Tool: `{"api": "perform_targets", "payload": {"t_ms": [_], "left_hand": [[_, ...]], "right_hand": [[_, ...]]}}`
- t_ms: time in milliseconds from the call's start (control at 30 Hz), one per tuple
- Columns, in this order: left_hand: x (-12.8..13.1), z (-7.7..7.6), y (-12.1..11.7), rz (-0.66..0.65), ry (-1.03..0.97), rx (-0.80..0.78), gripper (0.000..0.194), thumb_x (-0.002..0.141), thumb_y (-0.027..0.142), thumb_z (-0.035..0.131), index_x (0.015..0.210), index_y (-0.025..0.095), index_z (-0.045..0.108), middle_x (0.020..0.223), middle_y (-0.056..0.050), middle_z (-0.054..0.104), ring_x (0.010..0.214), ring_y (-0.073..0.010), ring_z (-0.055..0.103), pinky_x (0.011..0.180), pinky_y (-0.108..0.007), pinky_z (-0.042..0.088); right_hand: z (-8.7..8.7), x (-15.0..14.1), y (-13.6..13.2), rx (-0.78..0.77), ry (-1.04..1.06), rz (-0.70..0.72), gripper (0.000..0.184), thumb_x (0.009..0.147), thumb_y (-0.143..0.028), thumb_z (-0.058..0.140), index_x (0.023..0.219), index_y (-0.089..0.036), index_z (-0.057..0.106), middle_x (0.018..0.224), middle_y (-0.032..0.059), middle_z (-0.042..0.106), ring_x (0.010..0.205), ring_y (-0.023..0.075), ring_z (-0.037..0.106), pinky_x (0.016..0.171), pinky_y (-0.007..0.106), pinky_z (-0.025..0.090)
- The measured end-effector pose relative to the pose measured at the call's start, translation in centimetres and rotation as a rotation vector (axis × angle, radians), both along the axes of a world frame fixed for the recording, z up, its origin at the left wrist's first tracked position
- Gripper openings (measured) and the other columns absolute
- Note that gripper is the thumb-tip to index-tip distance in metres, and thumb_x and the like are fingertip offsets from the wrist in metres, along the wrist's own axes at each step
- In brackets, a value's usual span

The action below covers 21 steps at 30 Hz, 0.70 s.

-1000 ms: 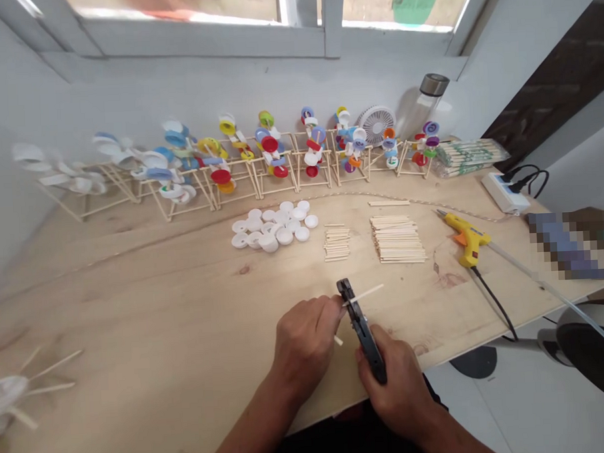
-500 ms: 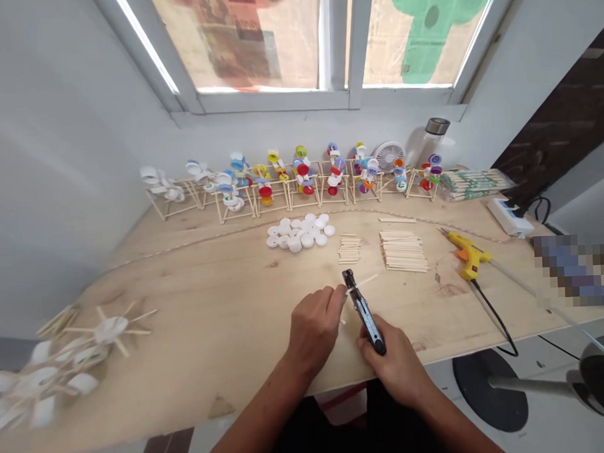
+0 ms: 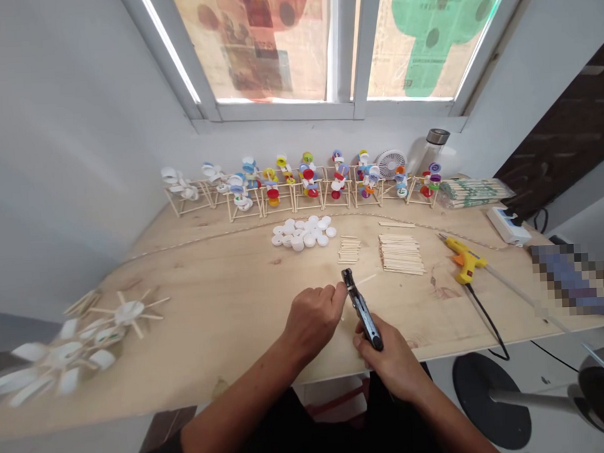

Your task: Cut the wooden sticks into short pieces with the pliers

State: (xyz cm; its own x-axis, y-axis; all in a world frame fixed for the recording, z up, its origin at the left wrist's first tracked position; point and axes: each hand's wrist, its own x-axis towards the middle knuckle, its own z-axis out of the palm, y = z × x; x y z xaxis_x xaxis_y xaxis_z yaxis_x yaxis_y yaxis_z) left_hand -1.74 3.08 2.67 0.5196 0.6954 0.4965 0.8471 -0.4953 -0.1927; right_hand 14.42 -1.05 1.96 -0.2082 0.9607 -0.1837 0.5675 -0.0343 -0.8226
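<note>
Free tabletop point(image 3: 225, 310) beside left grip point(image 3: 312, 316) — caps point(image 3: 310, 238) ahead, glue gun point(image 3: 466, 259) rightward

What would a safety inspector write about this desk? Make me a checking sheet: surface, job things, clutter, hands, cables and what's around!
Surface: pale wooden table with knots.
Job's things: dark hand tool; thin stick sticking out past its head.
Clutter: white caps, sorted sticks, yellow glue gun, spoked wheel; one blurred patch, can't tell what.
Hands: left hand closed around the stick; right hand gripping the tool's handles.
Cables: black cord runs from the glue gun over the table edge; plug in the white power strip.
Surroundings: window behind; round black base on the floor.
</note>
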Motion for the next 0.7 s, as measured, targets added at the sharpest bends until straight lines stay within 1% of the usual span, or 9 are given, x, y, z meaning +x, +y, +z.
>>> {"api": "perform_targets", "payload": {"t_ms": [100,233,433,533,633,700], "left_hand": [[-0.1,0.2,-0.1,-0.032,-0.017,-0.034,0.019,0.079,0.006,0.036,0.082,0.014,0.052,0.055,-0.001,0.051,0.044,-0.0155,0.047,0.041,-0.026,0.031],[-0.1,0.4,-0.5,-0.091,-0.062,-0.031,0.015,0.08,0.009,0.039,0.083,0.014,0.053,0.055,0.0,0.052,0.044,-0.0141,0.048,0.04,-0.024,0.031],[-0.2,0.7,-1.7,-0.164,-0.139,-0.003,0.018,0.086,0.014,0.036,0.083,0.013,0.054,0.053,0.001,0.052,0.044,-0.0123,0.047,0.041,-0.024,0.033],[-0.4,0.8,-2.3,-0.2,-0.192,-0.004,0.019,0.086,0.013,0.035,0.084,0.012,0.054,0.051,0.001,0.051,0.043,-0.012,0.045,0.042,-0.024,0.033],[-0.5,0.9,-3.0,-0.234,-0.26,-0.02,0.023,0.086,0.009,0.031,0.087,0.012,0.054,0.051,0.002,0.051,0.043,-0.0108,0.045,0.043,-0.023,0.033],[-0.6,0.9,-3.4,-0.251,-0.299,-0.037,0.024,0.086,0.008,0.029,0.085,0.013,0.053,0.05,0.002,0.05,0.042,-0.0103,0.044,0.044,-0.022,0.033]], "right_hand": [[0.5,0.1,-0.3,0.015,-0.035,0.002,0.01,0.077,-0.025,0.048,0.084,-0.019,0.053,0.065,-0.0017,0.057,0.06,0.0148,0.054,0.057,0.023,0.037],[1.1,0.3,-1.2,0.033,-0.072,-0.008,0.013,0.076,-0.025,0.049,0.087,-0.02,0.052,0.066,-0.0015,0.058,0.06,0.0158,0.054,0.058,0.024,0.037],[1.0,0.5,-2.5,0.122,-0.135,-0.004,0.011,0.076,-0.023,0.048,0.086,-0.021,0.05,0.065,-0.0013,0.057,0.06,0.0166,0.055,0.057,0.024,0.037],[1.0,0.5,-3.1,0.163,-0.164,0.002,0.008,0.076,-0.023,0.047,0.084,-0.021,0.049,0.067,-0.0007,0.058,0.061,0.0168,0.055,0.056,0.023,0.036],[1.1,0.5,-3.7,0.188,-0.18,0.013,0.008,0.076,-0.022,0.047,0.083,-0.02,0.049,0.068,-0.0003,0.059,0.062,0.0169,0.055,0.055,0.023,0.035],[1.2,0.5,-3.9,0.196,-0.184,0.03,0.009,0.076,-0.021,0.047,0.084,-0.02,0.049,0.068,-0.0002,0.059,0.062,0.0168,0.055,0.055,0.023,0.035]]}}
